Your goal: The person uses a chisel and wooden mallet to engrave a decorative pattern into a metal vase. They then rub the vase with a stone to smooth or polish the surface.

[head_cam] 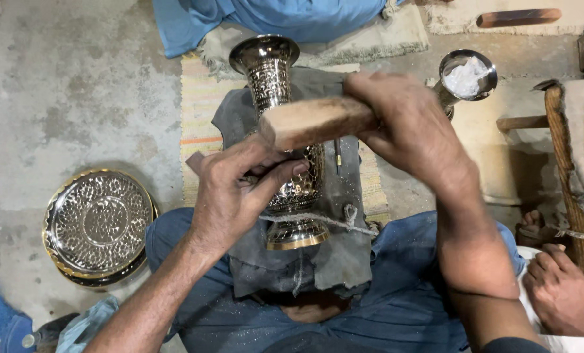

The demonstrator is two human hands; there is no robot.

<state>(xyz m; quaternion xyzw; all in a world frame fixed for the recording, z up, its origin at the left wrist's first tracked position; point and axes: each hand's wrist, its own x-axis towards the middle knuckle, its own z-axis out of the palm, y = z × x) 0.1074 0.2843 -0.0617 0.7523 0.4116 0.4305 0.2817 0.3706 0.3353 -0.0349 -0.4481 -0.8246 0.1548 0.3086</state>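
A shiny engraved metal vase point(273, 78) lies along my lap on a grey cloth point(328, 261), its flared mouth pointing away from me and its gold-rimmed foot toward me. A cord point(334, 221) crosses the vase near its foot. My left hand point(236, 189) rests on the vase's body with fingers pinched together, as if around a small tool that I cannot see clearly. My right hand point(409, 124) grips a wooden mallet point(308, 121) raised just above the left hand.
A stack of embossed metal plates point(99, 225) lies on the concrete floor at my left. A small metal cup of white powder point(467, 75) stands at the upper right. Another person's foot point(560, 284) is at the right, beside a wooden bench point(576, 183).
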